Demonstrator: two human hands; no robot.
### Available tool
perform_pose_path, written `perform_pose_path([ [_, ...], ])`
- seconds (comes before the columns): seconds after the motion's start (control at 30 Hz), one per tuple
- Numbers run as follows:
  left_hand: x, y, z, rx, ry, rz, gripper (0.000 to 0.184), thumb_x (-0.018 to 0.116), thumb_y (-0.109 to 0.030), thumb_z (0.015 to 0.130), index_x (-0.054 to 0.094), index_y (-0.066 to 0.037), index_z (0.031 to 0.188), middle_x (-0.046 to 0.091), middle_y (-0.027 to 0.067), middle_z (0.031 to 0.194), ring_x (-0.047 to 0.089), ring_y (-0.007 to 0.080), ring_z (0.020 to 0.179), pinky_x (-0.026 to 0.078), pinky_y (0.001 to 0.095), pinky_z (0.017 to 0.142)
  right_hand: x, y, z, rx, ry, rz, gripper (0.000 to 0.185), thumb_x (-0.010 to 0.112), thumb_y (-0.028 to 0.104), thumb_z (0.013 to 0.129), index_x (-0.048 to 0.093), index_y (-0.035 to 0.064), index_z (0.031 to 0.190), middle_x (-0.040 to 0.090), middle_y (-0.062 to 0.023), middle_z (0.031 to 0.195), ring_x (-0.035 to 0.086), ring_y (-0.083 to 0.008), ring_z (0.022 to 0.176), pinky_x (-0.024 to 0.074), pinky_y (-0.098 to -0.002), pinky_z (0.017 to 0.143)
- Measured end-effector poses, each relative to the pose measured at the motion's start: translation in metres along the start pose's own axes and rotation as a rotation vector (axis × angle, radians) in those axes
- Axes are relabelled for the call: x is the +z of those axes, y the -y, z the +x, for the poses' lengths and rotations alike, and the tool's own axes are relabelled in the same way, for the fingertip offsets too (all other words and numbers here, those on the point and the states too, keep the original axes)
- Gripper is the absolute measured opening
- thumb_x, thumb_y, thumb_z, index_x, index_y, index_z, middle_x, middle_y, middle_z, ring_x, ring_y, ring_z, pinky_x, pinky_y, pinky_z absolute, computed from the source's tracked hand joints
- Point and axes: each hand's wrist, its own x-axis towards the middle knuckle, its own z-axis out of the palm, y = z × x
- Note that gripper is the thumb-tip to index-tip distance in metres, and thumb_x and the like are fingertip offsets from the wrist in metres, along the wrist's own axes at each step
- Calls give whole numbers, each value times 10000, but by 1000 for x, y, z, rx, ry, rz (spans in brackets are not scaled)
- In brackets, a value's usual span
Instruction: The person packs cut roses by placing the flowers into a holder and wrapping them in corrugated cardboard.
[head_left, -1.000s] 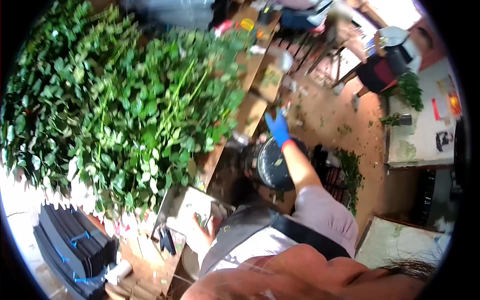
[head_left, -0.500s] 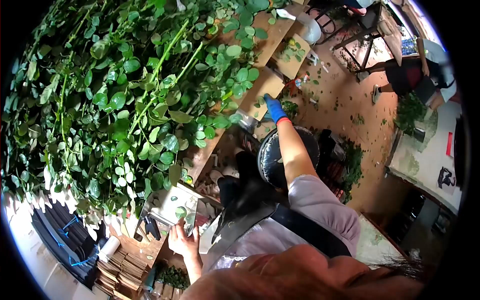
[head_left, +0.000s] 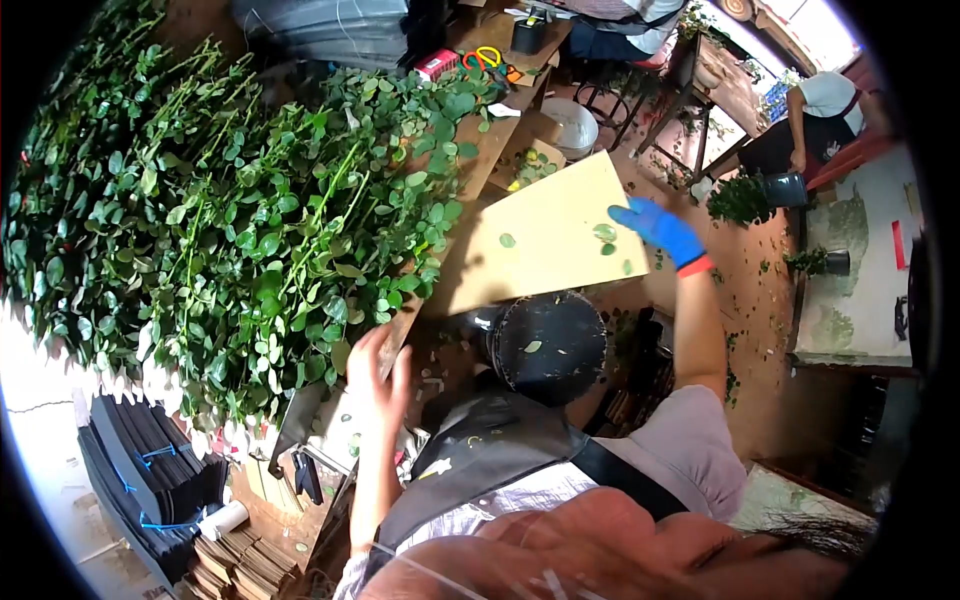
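My right hand (head_left: pixel 655 228), in a blue glove with a red cuff, grips the outer edge of a flat tan board (head_left: pixel 555 235). Loose green leaves lie on the board, which is tilted and reaches toward the table edge. My bare left hand (head_left: pixel 375 380) is at the front edge of the wooden table, with fingers apart and nothing seen in it. Beside it, a big heap of leafy green stems (head_left: pixel 270 230) covers the table. A round black stool (head_left: pixel 550 345) stands just below the board, in front of my apron.
Scissors with coloured handles (head_left: pixel 485 58) and a red box (head_left: pixel 436 65) lie at the table's far end. A white bucket (head_left: pixel 568 128) stands beyond the board. Another person (head_left: pixel 820 125) holds a dark bucket of greenery at right. Cardboard stacks (head_left: pixel 245 555) are at lower left.
My right hand has moved right with the board, which now shows much more of its surface. My left hand has risen to the table edge. The view has shifted.
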Motion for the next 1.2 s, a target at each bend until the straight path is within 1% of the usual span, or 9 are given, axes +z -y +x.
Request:
perform_pose_path([
  [0.17, 38, -104, 100, 311, 54, -247, 762, 827, -302, 787, 461, -25, 1395, 575, 201, 1308, 561, 356, 1206, 448, 430, 1036, -14, 170, -98, -99, -50, -894, 384, 559, 369, 992, 653, 50, 1184, 696, -184, 1022, 667, -318, 922, 527, -395, 843],
  [0.3, 46, -154, 143, 381, -2, -366, 1039, 871, -394, 713, 293, -35, 1497, 521, 220, 1395, 532, 356, 1271, 447, 435, 1049, 7, 200, -149, -421, -172, -1119, 365, 560, 306, 971, 623, 113, 1274, 679, -166, 1127, 650, -347, 991, 529, -427, 874],
  [0.6, 38, -87, 108, 199, 299, -194, 460, 790, -280, 820, 644, -56, 1195, 728, 77, 1026, 683, 284, 954, 533, 383, 861, -7, 234, -179, -974, -556, -1087, 605, 616, 77, 840, 503, 211, 1419, 662, -115, 1195, 666, -305, 1036, 553, -412, 914],
  [0.63, 40, -78, 101, 198, 292, -96, 344, 762, -273, 842, 681, -68, 1107, 728, 57, 987, 671, 287, 954, 528, 386, 858, -3, 251, -184, -968, -577, -1032, 668, 583, -124, 773, 572, 165, 1375, 661, -106, 1266, 641, -341, 1137, 524, -415, 996],
  [0.73, 25, -65, 78, 50, 364, -43, 243, 687, -288, 892, 702, -62, 978, 692, 146, 894, 666, 341, 874, 536, 414, 780, 1, 277, -176, -1206, -808, -943, 670, 628, -54, 798, 535, 215, 1405, 644, -125, 1242, 643, -355, 1087, 537, -412, 945],
  [0.8, 25, -40, 59, 178, 181, -30, 233, 639, -258, 901, 683, -72, 1035, 680, 167, 886, 667, 374, 845, 539, 441, 747, 5, 290, -163, -1318, -776, -760, 647, 639, -53, 781, 551, 156, 1388, 641, -142, 1260, 628, -372, 1103, 524, -412, 944],
  [0.93, -24, -11, 26, -46, 104, 209, 321, 526, -289, 963, 675, -49, 1116, 683, 220, 860, 689, 357, 825, 539, 436, 746, 44, 328, -148, -1471, -824, -660, 601, 637, 23, 804, 550, 137, 1388, 639, -128, 1279, 632, -342, 1125, 512, -399, 948],
  [1.07, -75, 13, -11, -624, -47, -885, 465, 487, -414, 993, 628, 5, 1137, 695, 104, 767, 699, 285, 733, 559, 346, 611, 127, 368, -126, -1679, -744, -678, 376, 600, 271, 957, 608, 123, 1302, 700, -114, 1118, 698, -294, 978, 563, -379, 844],
  [1.2, -149, -15, -86, -787, 288, -1612, 409, 446, -369, 1004, 555, -45, 1229, 720, 179, 902, 683, 311, 602, 577, 394, 540, 227, 404, -132, -1772, -226, -726, 202, 611, 279, 911, 660, 107, 1006, 676, -74, 822, 679, -248, 713, 554, -395, 638],
])
